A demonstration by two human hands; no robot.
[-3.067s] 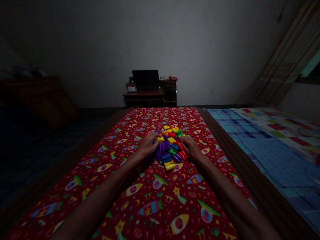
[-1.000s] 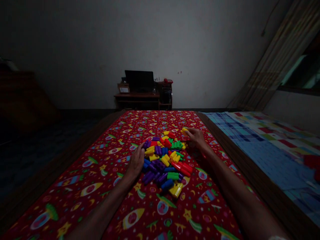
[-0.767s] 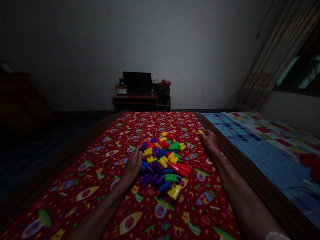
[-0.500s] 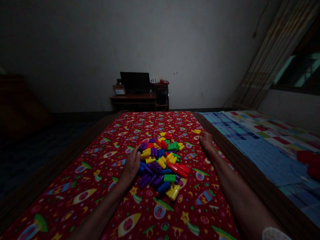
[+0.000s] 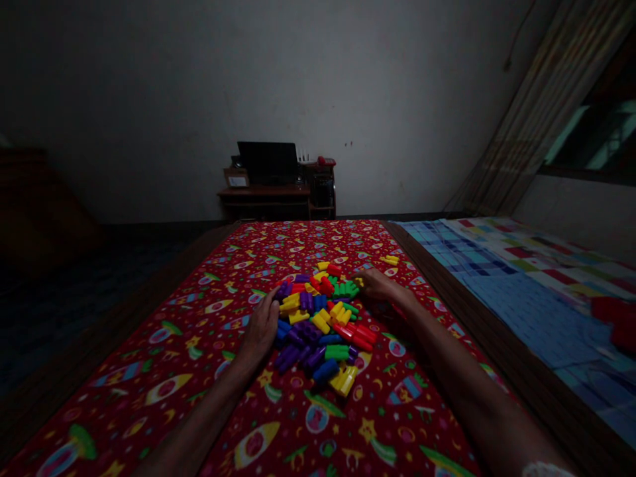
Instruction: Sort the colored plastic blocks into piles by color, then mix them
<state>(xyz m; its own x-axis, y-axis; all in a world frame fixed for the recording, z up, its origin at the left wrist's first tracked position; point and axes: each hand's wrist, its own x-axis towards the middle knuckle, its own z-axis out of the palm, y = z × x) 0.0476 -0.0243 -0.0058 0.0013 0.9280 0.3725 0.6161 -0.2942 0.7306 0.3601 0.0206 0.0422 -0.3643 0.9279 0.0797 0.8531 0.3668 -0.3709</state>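
Observation:
A pile of plastic toy blocks made of joined tubes, in purple, yellow, red, green and blue, lies on a red patterned cloth (image 5: 199, 371). My left hand (image 5: 262, 324) rests along the pile's left edge, fingers stretched out and touching the purple blocks (image 5: 284, 290). At the far right of the pile my right hand (image 5: 380, 286) has its fingers closed on a small yellow block (image 5: 358, 283), mostly covered by them. Green blocks (image 5: 344, 289) lie just left of those fingertips. Apart from the pile, a separate yellow block (image 5: 390, 260) lies farther back on the right.
Beyond the cloth-covered surface, a desk (image 5: 265, 192) carries a dark monitor (image 5: 268, 162) and a red telephone (image 5: 326, 161). To the right is a bed-like surface with a blue checked sheet (image 5: 501, 305). A curtain (image 5: 527, 126) hangs beside the window.
My right hand has let go of the separate yellow block and moved left to the pile's edge, onto another yellow block. My left hand stays in place.

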